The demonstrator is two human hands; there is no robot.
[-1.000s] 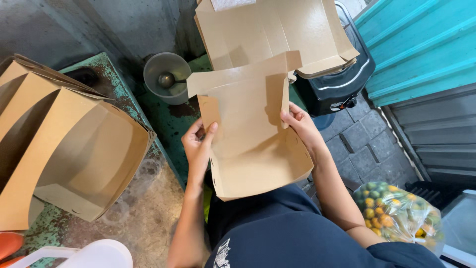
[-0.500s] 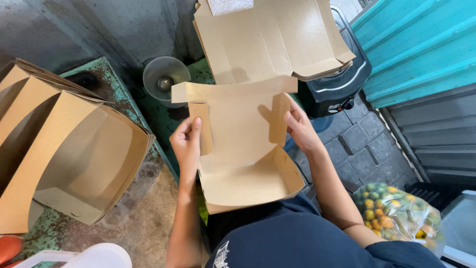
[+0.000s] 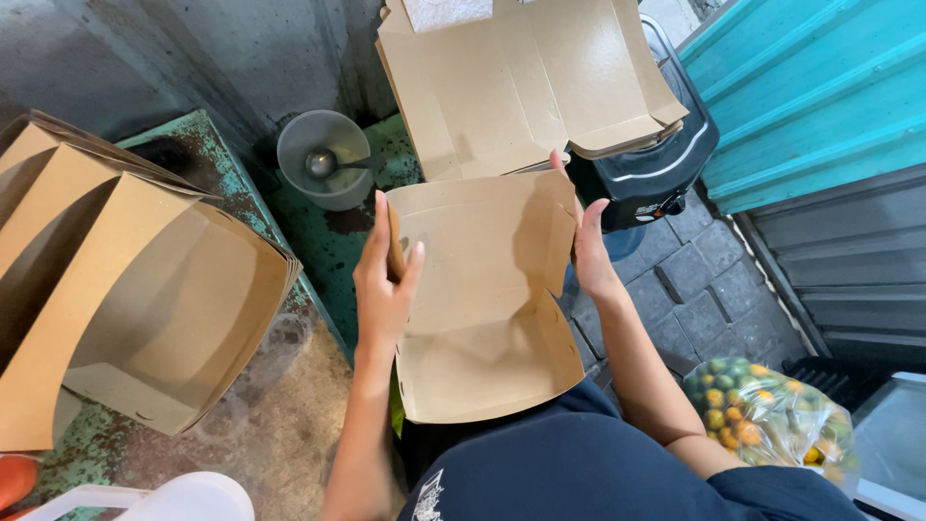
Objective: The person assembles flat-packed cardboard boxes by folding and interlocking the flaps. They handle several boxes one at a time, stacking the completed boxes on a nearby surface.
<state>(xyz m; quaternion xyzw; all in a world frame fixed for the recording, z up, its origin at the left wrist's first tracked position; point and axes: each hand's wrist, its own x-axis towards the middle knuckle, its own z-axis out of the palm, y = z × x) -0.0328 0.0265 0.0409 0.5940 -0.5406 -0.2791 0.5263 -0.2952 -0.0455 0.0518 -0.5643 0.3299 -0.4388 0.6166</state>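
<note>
Both hands hold a brown cardboard box [image 3: 482, 299] above the lap: left hand [image 3: 384, 280] clasps its left wall, right hand [image 3: 585, 241] its right wall, fingertips hidden behind the flap.

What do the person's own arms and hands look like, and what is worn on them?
Both forearms are bare, with no sleeves reaching them. The left hand and the right hand wear no gloves; no ring, watch or bracelet shows. The fingers are uncovered. The person wears a dark navy shirt with a small white print.
</note>
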